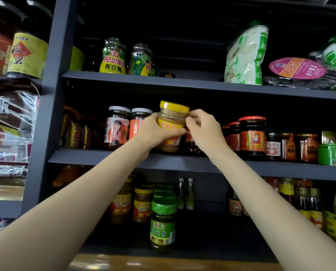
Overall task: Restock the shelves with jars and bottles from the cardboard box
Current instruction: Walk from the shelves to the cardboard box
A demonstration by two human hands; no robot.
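Note:
A yellow-lidded jar (172,118) of pale paste stands at the front of the middle shelf (96,157). My left hand (153,131) grips it round the label from the left, thumb across the front. My right hand (201,127) touches its right side just under the lid with curled fingertips. Two grey-lidded dark jars (118,127) stand just left of it. Red-lidded chili jars (252,136) stand to its right. The cardboard box is out of view.
The top shelf (163,81) carries two green-labelled bottles (113,55) and white-green bags (245,55). The lower shelf holds a green-lidded jar (163,225), yellow-lidded jars (142,204) and thin bottles (184,194). A dark upright post (45,114) separates a left bay with wrapped packs.

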